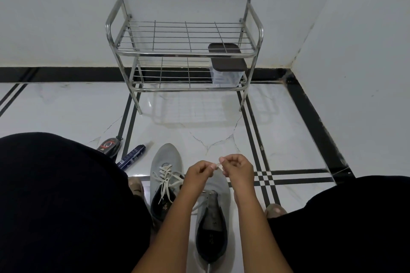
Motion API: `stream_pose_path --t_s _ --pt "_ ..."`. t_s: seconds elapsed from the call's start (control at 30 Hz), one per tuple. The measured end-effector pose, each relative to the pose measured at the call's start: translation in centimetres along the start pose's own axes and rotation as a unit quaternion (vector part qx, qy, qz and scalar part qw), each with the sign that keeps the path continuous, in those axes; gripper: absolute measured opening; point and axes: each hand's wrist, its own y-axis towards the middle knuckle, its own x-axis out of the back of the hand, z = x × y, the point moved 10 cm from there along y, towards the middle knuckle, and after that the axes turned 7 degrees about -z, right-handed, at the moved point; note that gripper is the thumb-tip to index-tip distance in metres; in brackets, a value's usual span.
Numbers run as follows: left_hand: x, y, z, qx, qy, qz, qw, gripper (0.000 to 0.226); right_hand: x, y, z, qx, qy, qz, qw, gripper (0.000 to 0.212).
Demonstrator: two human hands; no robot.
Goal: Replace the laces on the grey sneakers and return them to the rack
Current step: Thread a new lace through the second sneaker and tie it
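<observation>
Two grey sneakers lie on the tiled floor between my knees. The left sneaker (165,162) carries a whitish lace (165,178) threaded loosely through its eyelets. The right sneaker (216,213) lies under my forearms with its lace mostly out of the eyelets. My left hand (199,174) and my right hand (237,167) are raised above the right sneaker's toe. Both pinch the tip of a lace end (218,165) between thumb and fingers. The steel shoe rack (184,53) stands against the wall ahead, with both wire shelves bare of shoes.
A clear plastic box with a brown lid (227,71) sits on the rack's lower shelf at the right. A dark bottle (109,145) and a blue packet (132,156) lie on the floor by my left knee. My knees in black cloth frame both sides.
</observation>
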Motion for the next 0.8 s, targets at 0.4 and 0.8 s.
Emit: stream_pose_path --t_s 0.4,0.8 --pt "1.2 1.3 2.5 0.050 -0.021 -0.074 0.996 0.010 1.8 0.4 -4.1 -0.065 0.025 -0.096 0.993 0.025" --pt "-1.6 2.2 9.7 0.095 0.316 -0.042 0.943 0.015 -0.8 -0.1 -14.8 -0.113 -0.397 0.037 0.910 0.028"
